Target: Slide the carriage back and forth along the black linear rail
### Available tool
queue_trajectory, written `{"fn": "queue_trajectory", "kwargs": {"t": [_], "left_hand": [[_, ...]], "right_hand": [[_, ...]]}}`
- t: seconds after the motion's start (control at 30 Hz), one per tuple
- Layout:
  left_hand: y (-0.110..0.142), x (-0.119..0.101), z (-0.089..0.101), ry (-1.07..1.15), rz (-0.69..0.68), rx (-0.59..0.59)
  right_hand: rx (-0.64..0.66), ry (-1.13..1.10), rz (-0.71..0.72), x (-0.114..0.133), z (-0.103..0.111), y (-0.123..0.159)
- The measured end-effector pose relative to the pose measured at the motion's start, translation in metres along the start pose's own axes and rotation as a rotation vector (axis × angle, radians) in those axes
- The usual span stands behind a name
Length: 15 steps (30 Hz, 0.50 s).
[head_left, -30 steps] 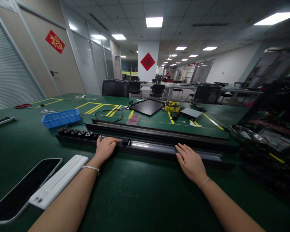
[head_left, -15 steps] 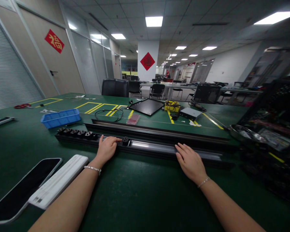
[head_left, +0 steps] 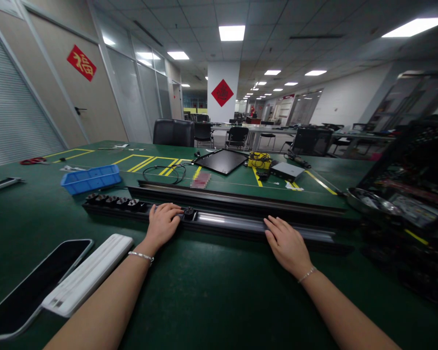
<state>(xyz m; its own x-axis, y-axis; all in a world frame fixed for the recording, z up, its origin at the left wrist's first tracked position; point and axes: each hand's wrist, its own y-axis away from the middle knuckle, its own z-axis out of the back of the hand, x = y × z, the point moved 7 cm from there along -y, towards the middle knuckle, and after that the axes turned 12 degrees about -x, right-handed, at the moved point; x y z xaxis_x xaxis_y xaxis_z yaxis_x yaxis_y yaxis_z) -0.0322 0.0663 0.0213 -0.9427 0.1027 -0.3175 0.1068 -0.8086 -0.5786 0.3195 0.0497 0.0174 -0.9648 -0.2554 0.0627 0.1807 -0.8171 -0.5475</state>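
Observation:
A long black rail lies across the green table, with a shiny strip along its channel. Several black socket modules sit in a row at its left end. One more black module stands in the channel near the middle. My left hand rests over the rail just left of that single module, fingers slightly bent and apart, fingertips by its side; whether they touch it I cannot tell. My right hand lies flat over the near edge of the rail farther right, fingers stretched out and holding nothing.
Behind lies a second black rail. A blue bin stands at left. Nearer me are a phone and a white power bank. Farther back are a black panel, a yellow box and a metal bowl.
My left hand has shifted slightly right along the rail, and its index finger is drawn in more than before. My right hand stays where it was.

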Motion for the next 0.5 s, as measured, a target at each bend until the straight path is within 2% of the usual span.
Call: {"fn": "queue_trajectory", "kwargs": {"t": [0.5], "left_hand": [[0.0011,-0.0062,0.0037,-0.001,-0.049,-0.045]], "right_hand": [[-0.009,0.014,0.009,-0.0013,-0.0023,0.0003]]}}
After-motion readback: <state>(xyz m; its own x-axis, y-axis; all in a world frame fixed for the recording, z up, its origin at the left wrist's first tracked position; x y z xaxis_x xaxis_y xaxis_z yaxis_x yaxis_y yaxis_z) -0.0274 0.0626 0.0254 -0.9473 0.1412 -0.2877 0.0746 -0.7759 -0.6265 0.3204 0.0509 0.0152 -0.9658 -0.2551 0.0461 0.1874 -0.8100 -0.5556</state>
